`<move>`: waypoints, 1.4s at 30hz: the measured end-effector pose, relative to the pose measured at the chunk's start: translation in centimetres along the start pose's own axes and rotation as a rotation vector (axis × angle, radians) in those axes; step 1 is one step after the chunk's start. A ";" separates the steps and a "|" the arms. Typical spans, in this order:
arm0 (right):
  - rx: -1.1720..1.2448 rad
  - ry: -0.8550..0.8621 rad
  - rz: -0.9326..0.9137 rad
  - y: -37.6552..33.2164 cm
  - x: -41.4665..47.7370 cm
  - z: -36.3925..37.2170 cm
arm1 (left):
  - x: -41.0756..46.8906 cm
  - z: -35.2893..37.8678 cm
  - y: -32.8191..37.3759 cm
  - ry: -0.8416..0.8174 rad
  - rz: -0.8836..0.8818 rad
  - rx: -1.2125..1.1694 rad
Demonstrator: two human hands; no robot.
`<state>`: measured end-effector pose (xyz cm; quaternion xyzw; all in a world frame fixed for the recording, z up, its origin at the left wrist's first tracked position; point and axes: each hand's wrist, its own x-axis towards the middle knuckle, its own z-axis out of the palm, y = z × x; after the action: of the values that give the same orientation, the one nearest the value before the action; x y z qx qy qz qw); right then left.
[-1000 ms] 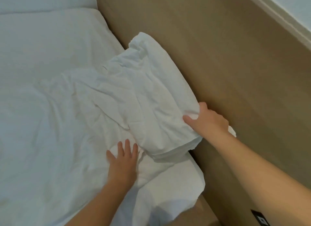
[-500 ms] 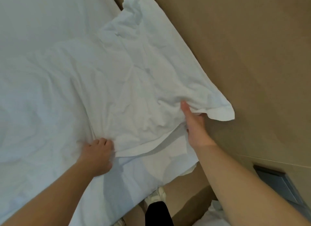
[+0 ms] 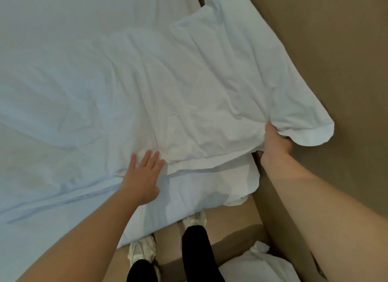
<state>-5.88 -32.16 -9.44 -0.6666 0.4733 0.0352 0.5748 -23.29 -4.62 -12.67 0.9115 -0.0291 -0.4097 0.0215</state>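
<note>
The crumpled white cotton cloth [image 3: 210, 96] lies opened out across the right half of the bed with its pale fitted sheet [image 3: 63, 50]. It runs from a far corner at about 1 o'clock, which touches the tan wood-look panel [image 3: 336, 50], down to a near edge at about 6 o'clock.

The left hand [image 3: 142, 176] is flat, with straight, spread fingers pressing on the near left end of that edge. The right hand [image 3: 275, 147], at about 4 o'clock, has its fingers curled round the near right corner and holds it slightly raised. There the fabric bulges past the side of the bed, over the panel.

By the look of it, the spreading is well along, as the cloth is unfolded and mostly down. It is far from smooth, though: deep creases run through the middle, the near edge shows more than one layer, and the right corner is not yet laid.

What seems left is to draw that corner taut, set it down square with the bed, and stroke out the wrinkles.

Below, at 6 o'clock, pale shoes [image 3: 142, 250] stand on the floor. A white bundle [image 3: 262, 265] sits at 5 o'clock.
</note>
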 end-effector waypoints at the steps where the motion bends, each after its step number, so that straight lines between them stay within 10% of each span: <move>1: -0.041 0.005 0.019 0.4 -1.0 0.3 | -0.8 0.4 -0.5 0.032 -0.026 -0.024; 6: -0.394 -0.087 0.022 5.5 -9.9 2.9 | -4.0 3.6 -5.4 0.180 -0.192 -0.128; 14: -1.721 -0.699 -1.168 18.8 -17.9 12.4 | -4.1 11.3 -16.0 0.129 -0.396 0.073; 24: -2.006 -0.851 -1.294 14.6 -16.2 14.8 | -6.3 11.9 -23.4 0.359 -0.101 0.134; 28: -2.323 -0.919 -1.100 16.8 -16.2 14.3 | -6.4 14.1 -22.2 0.142 -0.146 0.177; 36: -1.864 -0.981 -1.534 25.5 -27.2 17.0 | -12.1 19.6 -29.3 0.551 -0.389 0.010; 42: -1.938 -0.843 -1.525 32.6 -33.6 25.9 | -10.7 22.5 -33.5 0.329 -0.530 -0.099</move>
<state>-33.32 11.95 -22.25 -0.8448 -0.4553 0.2322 -0.1584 -46.02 29.18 -21.79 0.9392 0.2332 -0.2492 -0.0373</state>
